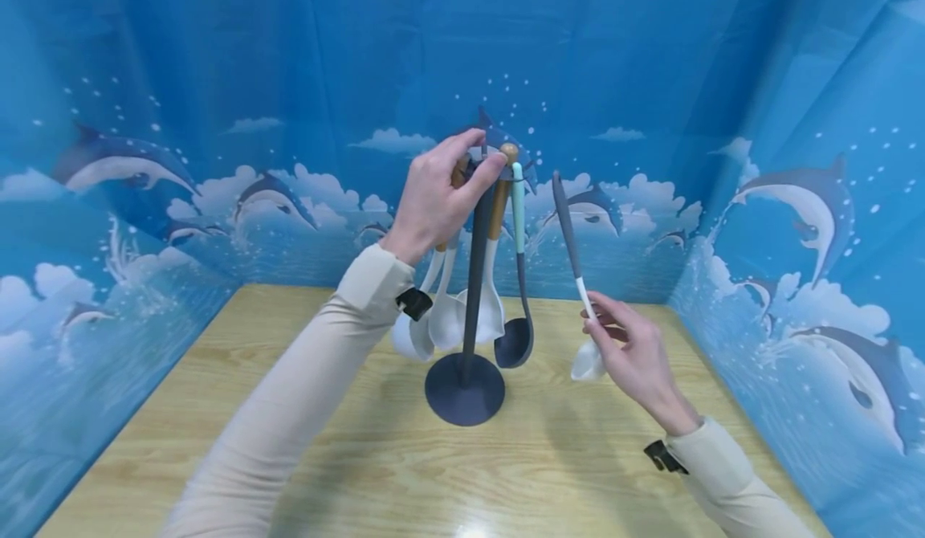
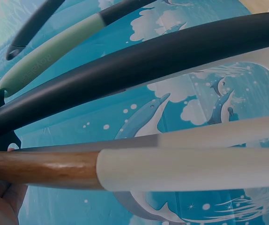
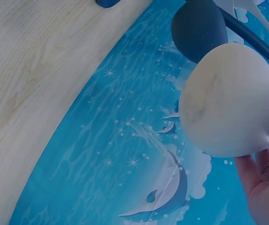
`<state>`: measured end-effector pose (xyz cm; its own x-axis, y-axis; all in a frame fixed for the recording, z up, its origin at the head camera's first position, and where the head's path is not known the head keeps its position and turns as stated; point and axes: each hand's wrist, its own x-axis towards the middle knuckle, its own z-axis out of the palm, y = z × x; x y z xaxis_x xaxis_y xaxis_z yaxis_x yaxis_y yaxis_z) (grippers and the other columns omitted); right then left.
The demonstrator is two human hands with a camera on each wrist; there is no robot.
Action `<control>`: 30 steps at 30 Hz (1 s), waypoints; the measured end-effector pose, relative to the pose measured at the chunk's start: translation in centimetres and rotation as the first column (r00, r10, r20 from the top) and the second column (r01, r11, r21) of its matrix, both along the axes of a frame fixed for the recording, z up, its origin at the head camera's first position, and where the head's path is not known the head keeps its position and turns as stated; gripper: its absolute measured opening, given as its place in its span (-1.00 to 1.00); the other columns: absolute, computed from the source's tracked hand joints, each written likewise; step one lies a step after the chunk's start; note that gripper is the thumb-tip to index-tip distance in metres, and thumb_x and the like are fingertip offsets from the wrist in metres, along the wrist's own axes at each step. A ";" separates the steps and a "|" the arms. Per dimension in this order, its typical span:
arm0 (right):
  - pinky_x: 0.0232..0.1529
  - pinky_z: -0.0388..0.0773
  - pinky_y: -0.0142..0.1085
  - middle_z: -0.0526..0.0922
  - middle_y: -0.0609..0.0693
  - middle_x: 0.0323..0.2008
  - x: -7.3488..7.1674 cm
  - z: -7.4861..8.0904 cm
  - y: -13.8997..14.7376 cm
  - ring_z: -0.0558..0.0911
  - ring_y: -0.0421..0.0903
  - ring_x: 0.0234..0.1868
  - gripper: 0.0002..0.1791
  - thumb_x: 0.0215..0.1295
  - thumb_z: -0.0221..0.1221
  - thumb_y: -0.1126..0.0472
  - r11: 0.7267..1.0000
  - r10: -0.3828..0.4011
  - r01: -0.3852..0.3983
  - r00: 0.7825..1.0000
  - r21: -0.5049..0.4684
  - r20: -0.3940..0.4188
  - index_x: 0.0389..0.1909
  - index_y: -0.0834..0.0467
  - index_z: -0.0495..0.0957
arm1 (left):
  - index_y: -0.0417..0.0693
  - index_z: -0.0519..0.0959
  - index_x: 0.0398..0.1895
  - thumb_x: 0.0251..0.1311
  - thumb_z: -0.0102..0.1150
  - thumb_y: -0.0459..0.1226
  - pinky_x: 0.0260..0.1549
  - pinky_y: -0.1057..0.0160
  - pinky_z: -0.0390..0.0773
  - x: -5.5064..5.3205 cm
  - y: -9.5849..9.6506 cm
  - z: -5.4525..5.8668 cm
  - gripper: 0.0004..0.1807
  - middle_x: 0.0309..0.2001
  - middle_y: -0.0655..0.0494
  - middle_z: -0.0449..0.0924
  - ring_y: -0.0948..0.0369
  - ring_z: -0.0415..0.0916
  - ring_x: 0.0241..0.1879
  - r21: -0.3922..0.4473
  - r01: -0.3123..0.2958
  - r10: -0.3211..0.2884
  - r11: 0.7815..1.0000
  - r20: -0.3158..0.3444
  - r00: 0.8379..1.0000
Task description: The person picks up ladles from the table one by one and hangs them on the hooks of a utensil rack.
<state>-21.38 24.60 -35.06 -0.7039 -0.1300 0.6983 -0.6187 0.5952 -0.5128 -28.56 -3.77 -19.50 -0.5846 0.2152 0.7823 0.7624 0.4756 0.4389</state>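
Observation:
A dark utensil stand rises from a round base, with several ladles and spoons hanging around its top. My left hand grips the stand at its top, thumb and fingers about the hook ring. Off to the right, my right hand pinches a white ladle low on its neck; its grey handle points up and its bowl hangs beneath the fingers. That ladle's rounded bowl fills much of the right wrist view. Nearest it on the stand hangs a dark ladle with a mint handle.
White utensils with wooden or grey handles hang on the stand's left and far side. A wooden tabletop lies under everything. Blue dolphin-print curtains enclose the back and both sides.

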 end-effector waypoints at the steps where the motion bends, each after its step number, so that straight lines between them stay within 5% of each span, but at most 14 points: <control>1: -0.23 0.60 -0.55 0.70 0.17 -0.19 0.1 0.0 -0.1 0.64 -0.37 -0.27 -0.50 0.21 0.24 0.52 1.000 0.005 -0.005 1.000 0.000 -0.011 0.20 0.25 0.53 | -0.10 0.43 0.34 0.39 0.07 -0.02 -0.46 0.27 0.31 0.0 0.0 0.0 -0.45 -0.36 0.05 0.42 0.19 0.28 -0.50 -0.001 -0.002 0.002 1.000 -0.002 1.000; 5: -0.23 0.59 -0.56 0.69 0.19 -0.19 0.2 0.1 -0.3 0.66 -0.29 -0.27 -0.50 0.19 0.23 0.54 1.000 0.027 -0.027 0.999 0.005 -0.047 0.19 0.25 0.54 | -0.09 0.41 0.35 0.40 0.07 -0.03 -0.43 0.26 0.33 0.1 0.1 -0.1 -0.44 -0.28 0.01 0.48 0.19 0.29 -0.47 0.003 -0.005 0.005 1.000 -0.001 1.000; 8: -0.23 0.60 -0.56 0.70 0.19 -0.20 0.4 0.2 -0.5 0.66 -0.26 -0.28 -0.50 0.19 0.24 0.54 0.999 0.032 -0.032 0.998 0.008 -0.060 0.18 0.26 0.54 | -0.09 0.40 0.37 0.40 0.07 -0.03 -0.39 0.25 0.38 0.3 0.1 -0.2 -0.44 0.05 -0.07 0.55 0.20 0.33 -0.44 0.006 -0.010 0.010 1.000 0.004 1.000; 12: -0.25 0.61 -0.54 0.70 0.17 -0.20 0.5 0.4 -0.7 0.66 -0.30 -0.27 -0.52 0.20 0.24 0.53 0.999 0.038 -0.037 0.997 0.009 -0.074 0.17 0.28 0.54 | -0.08 0.39 0.37 0.40 0.07 -0.03 -0.30 0.24 0.47 0.4 0.2 -0.2 -0.43 0.40 -0.10 0.33 0.21 0.40 -0.36 0.004 -0.021 0.020 1.000 0.011 1.000; 19: -0.27 0.62 -0.53 0.72 0.16 -0.24 0.7 0.5 -0.9 0.62 -0.43 -0.26 -0.51 0.15 0.26 0.56 0.998 0.056 -0.056 0.989 0.003 -0.140 0.15 0.31 0.56 | -0.07 0.41 0.36 0.39 0.06 -0.01 -0.09 0.18 0.54 0.5 0.2 -0.2 -0.43 0.41 -0.08 0.33 0.17 0.49 -0.16 -0.004 -0.032 0.032 0.999 0.018 0.999; 30: -0.21 0.58 -0.59 0.73 0.16 -0.22 1.0 0.7 -1.5 0.65 -0.38 -0.25 -0.50 0.15 0.27 0.56 0.998 0.058 -0.053 0.980 0.031 -0.190 0.14 0.26 0.59 | -0.08 0.42 0.35 0.38 0.08 -0.01 -0.06 0.16 0.53 0.7 0.3 -0.1 -0.43 0.39 -0.07 0.35 0.14 0.49 -0.11 -0.006 -0.044 0.044 0.999 0.024 0.999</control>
